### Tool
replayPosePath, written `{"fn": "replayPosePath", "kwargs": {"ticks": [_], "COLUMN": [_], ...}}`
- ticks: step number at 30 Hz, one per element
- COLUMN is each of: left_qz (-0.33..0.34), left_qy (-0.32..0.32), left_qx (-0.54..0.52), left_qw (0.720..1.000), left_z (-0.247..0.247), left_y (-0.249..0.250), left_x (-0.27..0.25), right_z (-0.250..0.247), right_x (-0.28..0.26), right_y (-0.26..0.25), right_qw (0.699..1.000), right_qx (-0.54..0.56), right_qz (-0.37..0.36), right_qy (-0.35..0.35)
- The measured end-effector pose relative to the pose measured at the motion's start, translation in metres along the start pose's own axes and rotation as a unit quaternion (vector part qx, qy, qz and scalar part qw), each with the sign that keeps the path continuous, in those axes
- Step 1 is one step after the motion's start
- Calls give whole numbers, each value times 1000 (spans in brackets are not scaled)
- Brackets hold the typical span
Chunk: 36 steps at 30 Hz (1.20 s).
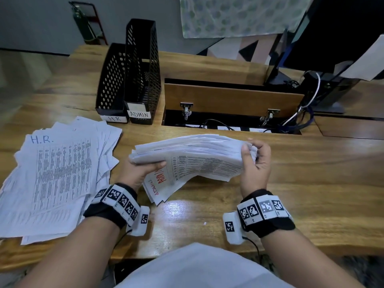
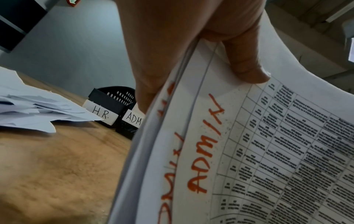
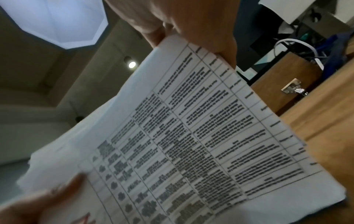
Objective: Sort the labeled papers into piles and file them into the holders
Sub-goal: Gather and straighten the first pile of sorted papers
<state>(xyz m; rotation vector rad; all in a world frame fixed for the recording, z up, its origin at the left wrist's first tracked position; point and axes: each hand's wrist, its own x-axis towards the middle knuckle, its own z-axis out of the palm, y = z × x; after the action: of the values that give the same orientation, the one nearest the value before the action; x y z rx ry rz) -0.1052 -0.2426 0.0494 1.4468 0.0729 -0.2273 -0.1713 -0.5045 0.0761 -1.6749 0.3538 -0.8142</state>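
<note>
Over wooden desk (image 1: pixel 291 163), both hands' curled fingers (image 1: pixel 252 146) pinch ADMIN stack (image 1: pixel 193 150).

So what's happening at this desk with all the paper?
A person is sorting paperwork. Both hands, left hand and right hand, hold a stack of sheets marked ADMIN just above the wooden desk. A loose pile marked H.R. lies on the desk to the left. Behind it stand two black holders, labeled HR and ADMIN; neither visibly has papers in it.

An office: wooden desk (image 1: pixel 207 215), monitor (image 1: pixel 332 38), labelled file holders (image 1: pixel 143 80)
</note>
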Motion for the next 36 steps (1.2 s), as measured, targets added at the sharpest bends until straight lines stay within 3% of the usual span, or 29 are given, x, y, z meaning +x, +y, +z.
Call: {"fn": "replayPosePath", "kwargs": {"ticks": [5,18,24,28,36], "left_qz": [12,-1,0,-10,-4], "left_qy": [-29,-20,-16,-10,-42], "left_qx": [0,-9,-34,-31,25], "left_qw": [1000,1000,999,999,999], "left_z": [3,4,8,7,8], "left_y": [4,-6,-1,-4,-2], "left_x": [0,1,2,5,6], "right_z": [1,0,-4,-7,-7], "right_x": [-4,4,4,11,18], "right_y": [0,1,4,10,16], "right_qw": [993,994,963,967,968], "right_qx": [-68,-78,-145,-162,-197], "right_qz": [-81,-68,-154,-149,-101], "right_qy": [-58,-29,-165,-127,-114]}}
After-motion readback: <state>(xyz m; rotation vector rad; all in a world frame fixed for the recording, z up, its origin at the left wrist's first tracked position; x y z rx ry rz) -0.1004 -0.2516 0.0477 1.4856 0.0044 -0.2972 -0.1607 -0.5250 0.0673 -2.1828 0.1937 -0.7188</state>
